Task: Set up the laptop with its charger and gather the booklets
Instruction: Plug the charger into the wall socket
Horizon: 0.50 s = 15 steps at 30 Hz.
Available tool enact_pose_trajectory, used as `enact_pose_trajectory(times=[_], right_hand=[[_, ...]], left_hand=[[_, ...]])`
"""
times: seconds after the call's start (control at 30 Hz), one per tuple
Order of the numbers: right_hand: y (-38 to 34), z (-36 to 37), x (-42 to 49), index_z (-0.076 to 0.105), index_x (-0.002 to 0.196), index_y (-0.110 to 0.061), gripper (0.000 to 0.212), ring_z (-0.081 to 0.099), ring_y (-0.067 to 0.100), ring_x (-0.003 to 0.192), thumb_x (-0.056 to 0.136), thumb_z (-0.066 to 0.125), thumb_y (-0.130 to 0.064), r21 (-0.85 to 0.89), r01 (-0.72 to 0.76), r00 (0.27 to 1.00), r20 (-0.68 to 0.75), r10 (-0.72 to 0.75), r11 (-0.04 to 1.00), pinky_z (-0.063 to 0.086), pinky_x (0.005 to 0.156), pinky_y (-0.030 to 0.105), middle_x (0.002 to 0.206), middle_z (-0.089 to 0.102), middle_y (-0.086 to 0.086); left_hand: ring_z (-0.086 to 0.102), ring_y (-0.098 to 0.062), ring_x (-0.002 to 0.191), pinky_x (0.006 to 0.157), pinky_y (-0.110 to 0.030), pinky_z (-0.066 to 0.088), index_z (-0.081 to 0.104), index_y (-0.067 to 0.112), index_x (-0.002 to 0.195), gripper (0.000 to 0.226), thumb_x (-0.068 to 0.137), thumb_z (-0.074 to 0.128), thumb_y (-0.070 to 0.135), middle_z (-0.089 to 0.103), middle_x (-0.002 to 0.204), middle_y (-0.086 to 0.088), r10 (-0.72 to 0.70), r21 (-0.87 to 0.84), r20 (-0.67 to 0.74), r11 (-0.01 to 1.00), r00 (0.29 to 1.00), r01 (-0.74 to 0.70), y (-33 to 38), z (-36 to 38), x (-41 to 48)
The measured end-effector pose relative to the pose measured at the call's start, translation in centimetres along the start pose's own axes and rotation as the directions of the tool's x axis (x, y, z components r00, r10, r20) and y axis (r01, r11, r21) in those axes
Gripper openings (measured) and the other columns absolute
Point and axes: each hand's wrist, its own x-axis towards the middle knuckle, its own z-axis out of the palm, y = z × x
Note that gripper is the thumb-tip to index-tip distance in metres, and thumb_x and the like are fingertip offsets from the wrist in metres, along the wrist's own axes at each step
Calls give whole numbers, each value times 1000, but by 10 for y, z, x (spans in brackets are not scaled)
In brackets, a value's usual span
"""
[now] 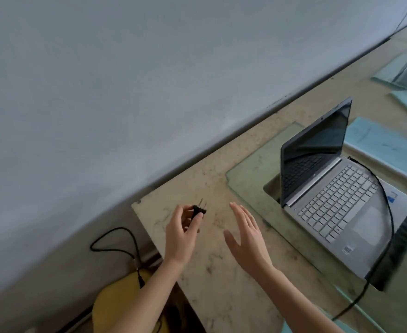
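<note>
Laptop (342, 200), silver with a dark screen, stands open on a glass sheet (245, 174) at the right of a beige marbled counter (212, 272) that runs along a pale wall (125, 80). A black charger cable (387, 212) runs from the laptop's far right corner, across its right side and off past its front edge. The left hand (182, 233) is raised above the counter, thumb and fingers pinched on a black plug (199, 209) with its two metal prongs pointing up. The right hand (248, 239) hovers beside it, flat and open, holding nothing. Light blue booklets (385, 145) lie beyond the laptop, at the right. Another loop of black cable (116, 239) hangs below the counter's left edge, above something yellow (118, 304).
</note>
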Motion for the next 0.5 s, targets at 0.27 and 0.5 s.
enact_pose_trajectory(times=[0.27,0.5], right_hand=[[-139,61,-11,18,149,-27,65,16,9,145,92,47,-37,41,249,954,162,-253,967,25,117,39,156,26,-8],[-257,123,-40,3,150,-33,77,7,6,146,89,51,-28,85,455,836,303,-458,886,20,117,32,159,10,-13]], left_hand=[[58,-8,57,56,-18,50,53,17,103,18,88,62,10,75,85,-4,145,-170,-495,951,857,-259,50,-191,-50],[56,-9,56,57,-18,48,52,29,91,17,87,62,15,73,91,-7,230,12,-782,935,579,-355,56,-354,-143]])
